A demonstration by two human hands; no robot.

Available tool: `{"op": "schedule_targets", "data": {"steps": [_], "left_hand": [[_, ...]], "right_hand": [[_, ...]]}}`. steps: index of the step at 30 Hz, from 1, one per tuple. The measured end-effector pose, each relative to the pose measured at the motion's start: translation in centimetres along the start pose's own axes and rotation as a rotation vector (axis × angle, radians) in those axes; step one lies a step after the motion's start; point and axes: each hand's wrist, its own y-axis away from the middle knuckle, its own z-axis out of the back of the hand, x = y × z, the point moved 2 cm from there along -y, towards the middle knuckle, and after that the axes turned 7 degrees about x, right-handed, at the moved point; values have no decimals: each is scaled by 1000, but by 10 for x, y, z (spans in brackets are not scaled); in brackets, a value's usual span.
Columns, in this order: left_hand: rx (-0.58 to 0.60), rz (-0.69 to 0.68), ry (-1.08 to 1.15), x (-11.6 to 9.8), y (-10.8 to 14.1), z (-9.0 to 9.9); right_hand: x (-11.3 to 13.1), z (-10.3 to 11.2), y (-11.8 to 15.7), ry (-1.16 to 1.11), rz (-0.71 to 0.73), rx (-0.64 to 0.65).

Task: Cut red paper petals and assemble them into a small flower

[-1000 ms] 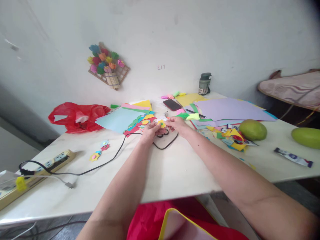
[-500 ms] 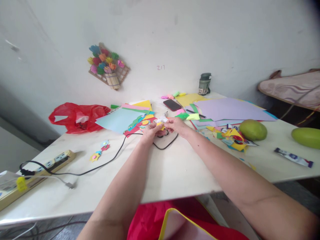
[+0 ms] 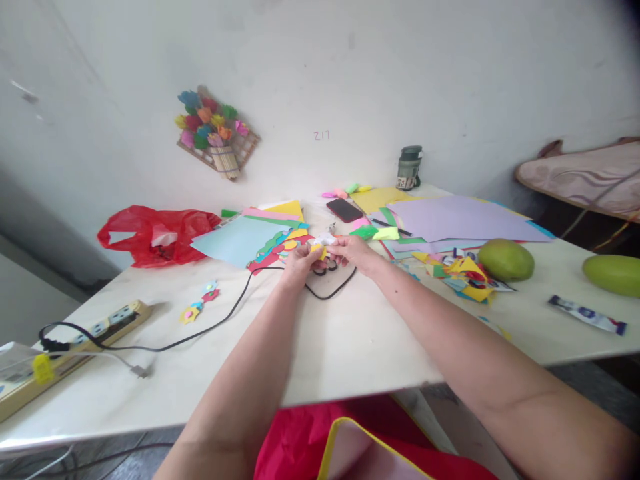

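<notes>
My left hand [image 3: 301, 260] and my right hand [image 3: 353, 252] meet over the middle of the table, fingertips close together. A small yellow paper piece [image 3: 318, 251] is pinched in my left hand, and the fingers of my right hand close at its right edge. Just behind them lies something white and crumpled [image 3: 326, 239]. Beneath the hands are dark rings that look like scissor handles [image 3: 331, 265], partly hidden, and a black cable [image 3: 327, 297] loops in front. Small paper flowers [image 3: 190, 314] lie to the left.
A power strip [image 3: 115, 321], red plastic bag [image 3: 155, 233] and light blue paper [image 3: 237, 241] are on the left. Behind are a phone [image 3: 345, 209] and a dark jar [image 3: 409, 168]. To the right are purple paper [image 3: 450, 217], paper scraps [image 3: 467, 277], green fruit [image 3: 506, 259] and a tube [image 3: 587, 315].
Both hands stay in nearly the same place. My left fingers have shifted slightly around the yellow piece, and more of the dark rings shows below them.
</notes>
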Motion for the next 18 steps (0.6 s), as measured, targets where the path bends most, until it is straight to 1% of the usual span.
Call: {"op": "schedule_targets", "data": {"steps": [9,18], "left_hand": [[-14,-23,-22,-3,1,0],[-62,-39,64,-3,1,1]], "right_hand": [[2,-2,1,14,-15,-8],[-2,-2,-2,-16,-34,1]]}}
